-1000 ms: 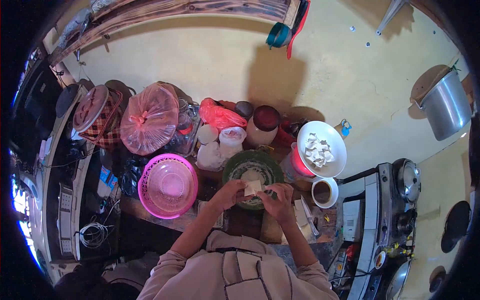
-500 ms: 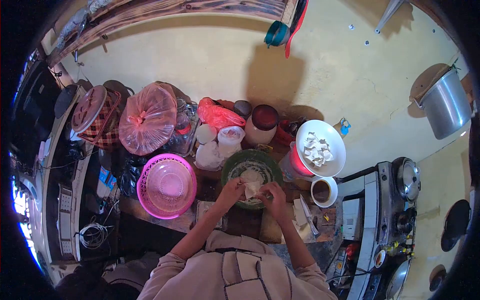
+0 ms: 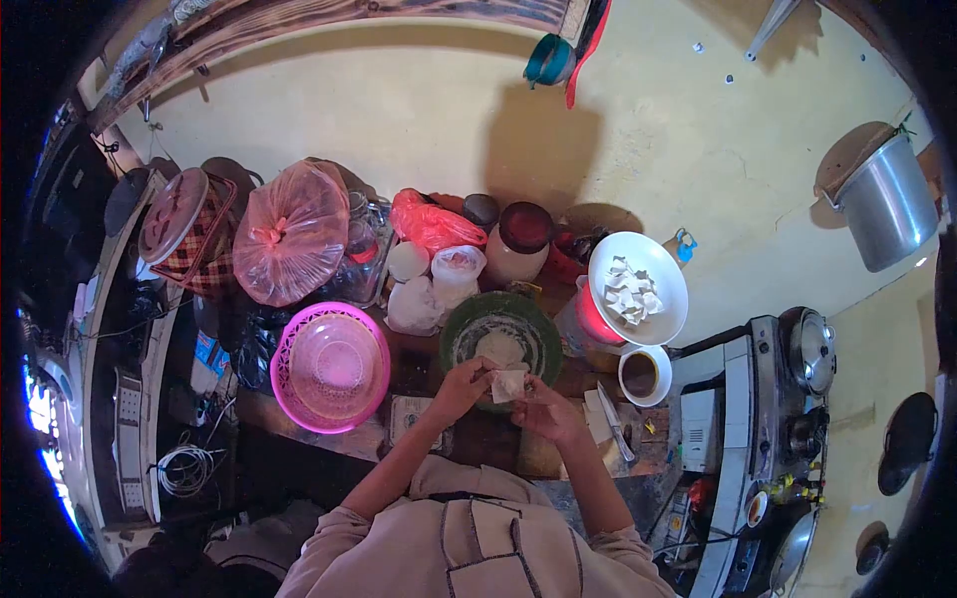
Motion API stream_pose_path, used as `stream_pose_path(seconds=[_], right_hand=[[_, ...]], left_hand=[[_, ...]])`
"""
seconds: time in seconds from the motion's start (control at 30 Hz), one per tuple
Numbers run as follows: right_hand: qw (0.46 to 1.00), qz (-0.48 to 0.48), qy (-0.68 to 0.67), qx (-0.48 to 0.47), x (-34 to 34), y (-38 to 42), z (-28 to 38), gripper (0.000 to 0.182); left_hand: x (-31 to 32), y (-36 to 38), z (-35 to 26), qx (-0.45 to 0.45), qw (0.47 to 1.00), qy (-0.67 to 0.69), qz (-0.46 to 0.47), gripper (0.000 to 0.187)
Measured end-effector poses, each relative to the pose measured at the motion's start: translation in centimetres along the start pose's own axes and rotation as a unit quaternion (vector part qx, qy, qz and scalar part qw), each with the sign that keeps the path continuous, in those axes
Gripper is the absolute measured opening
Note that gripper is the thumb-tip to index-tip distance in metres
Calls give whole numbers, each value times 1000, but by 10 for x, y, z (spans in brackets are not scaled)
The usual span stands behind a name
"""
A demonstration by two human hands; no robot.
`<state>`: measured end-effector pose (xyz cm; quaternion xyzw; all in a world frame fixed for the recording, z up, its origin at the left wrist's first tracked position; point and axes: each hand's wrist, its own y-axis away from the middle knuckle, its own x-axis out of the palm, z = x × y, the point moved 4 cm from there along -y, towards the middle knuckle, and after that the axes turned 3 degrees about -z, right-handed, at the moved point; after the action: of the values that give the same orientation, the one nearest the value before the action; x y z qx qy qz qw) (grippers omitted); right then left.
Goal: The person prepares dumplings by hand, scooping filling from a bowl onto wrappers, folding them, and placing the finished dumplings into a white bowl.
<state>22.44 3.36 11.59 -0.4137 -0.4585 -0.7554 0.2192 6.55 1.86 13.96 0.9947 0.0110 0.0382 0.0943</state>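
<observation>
A thin, pale square that looks like a dumpling wrapper (image 3: 509, 386) is stretched between my two hands. The fingers of my left hand (image 3: 464, 391) pinch its left side. On the other side, the fingertips of my right hand (image 3: 554, 414) close on its right edge. Just beyond the hands sits a green bowl (image 3: 546, 321) with a whitish, pasty mass (image 3: 498, 348) in it. White folded pieces (image 3: 632, 291) lie in a white bowl (image 3: 670, 261) at the right, raised on a red and clear container (image 3: 590, 324).
A knife (image 3: 616, 427) lies beside a pale stack (image 3: 598, 414) to the right, near a cup of dark liquid (image 3: 639, 375). A pink basket (image 3: 282, 394) stands left. Bags (image 3: 437, 224) and a jar (image 3: 518, 254) line the wall; a stove (image 3: 773, 349) is far right.
The wrapper has been raised slightly toward me and now shows as a flatter square. My right hand has turned and moved lower, while my left hand has shifted only a little.
</observation>
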Motion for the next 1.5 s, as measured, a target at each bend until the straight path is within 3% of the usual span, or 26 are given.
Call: stream_pose_path(seconds=[0.2,0.3,0.33,0.37,0.4,0.5,0.63,0.73,0.8,0.93,1.0,1.03,1.1,1.2,1.3,1.4,1.5], right_hand=[[996,-4,91,-8,-7,3,7,30],[995,40,62,-68,21,17,14,37],[957,7,225,-182,18,17,21,36],[879,-25,379,-289,14,19,26,34],[764,-55,516,-383,22,24,30,33],[492,-51,712,-499,51,42,27,23],[459,-44,724,-513,54,43,20,16],[451,-72,700,-549,51,38,17,16],[451,-95,664,-589,50,30,16,15],[618,-122,558,-540,48,17,13,15],[696,-122,502,-499,32,6,10,20],[711,-125,480,-498,32,5,9,21],[741,-131,436,-493,33,5,9,23],[744,-92,424,-508,30,5,8,28],[747,-73,388,-535,34,17,8,21],[493,-71,634,-592,43,30,11,17],[480,-84,654,-579,40,31,8,16]], left_hand=[[3,4,6,-71,988,133,44,16],[1,3,14,-101,965,237,55,20],[0,3,16,-111,954,272,62,21],[-1,3,18,-127,954,263,69,22],[-3,3,15,-143,953,254,75,23],[-5,2,13,-170,954,226,101,26],[-3,2,2,-160,970,154,103,26],[-7,-3,-1,-122,988,13,96,26],[-3,1,-18,-78,994,11,70,27],[4,4,-26,13,995,46,84,29],[5,11,-50,14,992,-86,92,27],[6,14,-61,15,984,-151,96,26],[5,10,-51,21,988,-115,99,26],[1,1,-28,39,994,-33,99,26],[-4,-1,-24,52,992,3,116,28],[-5,2,-37,26,991,32,125,37],[-2,-2,-31,18,985,91,143,47]])
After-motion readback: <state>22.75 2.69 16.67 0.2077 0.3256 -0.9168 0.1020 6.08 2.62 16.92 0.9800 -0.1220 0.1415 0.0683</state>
